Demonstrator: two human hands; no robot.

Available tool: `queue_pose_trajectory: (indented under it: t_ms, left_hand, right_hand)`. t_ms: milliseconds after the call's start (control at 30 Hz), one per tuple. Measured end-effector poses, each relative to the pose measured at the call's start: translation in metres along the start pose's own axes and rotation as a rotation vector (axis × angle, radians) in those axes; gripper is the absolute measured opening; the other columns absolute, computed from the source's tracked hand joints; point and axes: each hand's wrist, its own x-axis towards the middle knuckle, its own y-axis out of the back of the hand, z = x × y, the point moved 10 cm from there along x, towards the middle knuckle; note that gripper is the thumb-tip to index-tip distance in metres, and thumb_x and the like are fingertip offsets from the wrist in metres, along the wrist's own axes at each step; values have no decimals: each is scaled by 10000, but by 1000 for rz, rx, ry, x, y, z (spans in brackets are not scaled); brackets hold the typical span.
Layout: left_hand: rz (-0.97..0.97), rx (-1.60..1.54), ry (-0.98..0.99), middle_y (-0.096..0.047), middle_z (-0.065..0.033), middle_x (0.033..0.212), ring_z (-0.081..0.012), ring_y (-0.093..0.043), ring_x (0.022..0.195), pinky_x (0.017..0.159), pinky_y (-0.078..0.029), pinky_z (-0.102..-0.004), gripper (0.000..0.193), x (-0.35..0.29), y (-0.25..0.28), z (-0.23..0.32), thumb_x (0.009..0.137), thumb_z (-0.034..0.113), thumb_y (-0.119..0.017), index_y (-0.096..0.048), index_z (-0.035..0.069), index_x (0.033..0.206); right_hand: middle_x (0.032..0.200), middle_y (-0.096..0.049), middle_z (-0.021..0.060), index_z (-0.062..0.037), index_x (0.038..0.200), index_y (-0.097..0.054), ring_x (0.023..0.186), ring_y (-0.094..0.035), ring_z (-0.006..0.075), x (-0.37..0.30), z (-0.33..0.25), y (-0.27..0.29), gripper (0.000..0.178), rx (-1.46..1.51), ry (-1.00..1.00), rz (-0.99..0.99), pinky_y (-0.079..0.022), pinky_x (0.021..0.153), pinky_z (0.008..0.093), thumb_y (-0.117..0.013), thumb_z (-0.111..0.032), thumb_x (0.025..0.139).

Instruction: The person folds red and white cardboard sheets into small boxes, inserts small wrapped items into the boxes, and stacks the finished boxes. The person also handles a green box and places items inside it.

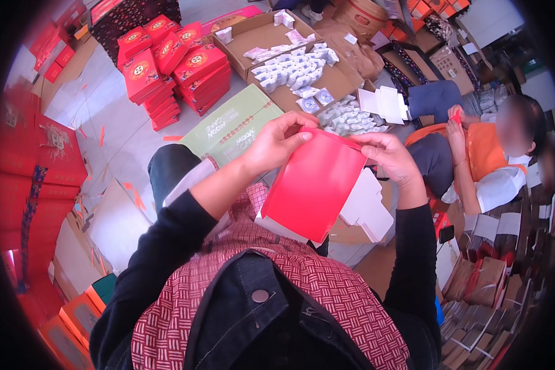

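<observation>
In front of my lap I hold a glossy red paperboard carton up at a tilt. My left hand pinches its upper left corner between thumb and fingers. At the upper right corner my right hand closes on the edge, thumb and fingers together. White cut-out card flaps show below and to the right of the red panel; whether they belong to the same carton I cannot tell. A patterned red apron covers my lap beneath it.
Beyond my hands lie an open brown carton of small white packets and a green printed box. Red boxes are stacked ahead left; larger ones stand far left. A seated co-worker is at right, near flat card stacks.
</observation>
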Motion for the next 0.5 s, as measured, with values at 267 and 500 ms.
queue_pose_trajectory:
  t_ms: [267,500]
  left_hand:
    - [21,9,18,-536,-64,1164,-113,-516,1042,924,-423,-267,134,1,3,-6,908,20,-510,-553,-10,1031]
    - [83,-8,-24,-545,-56,1113,-104,-515,1010,900,-423,-264,96,-3,10,-13,912,33,-512,-553,6,994]
  right_hand:
    - [915,-661,61,24,1067,-642,806,-610,100,2,26,7,294,84,2,277,-490,722,222,-672,-113,809]
    - [822,-668,53,26,984,-678,731,-579,61,-4,9,-3,227,-99,219,381,-467,670,208,-679,-121,811]
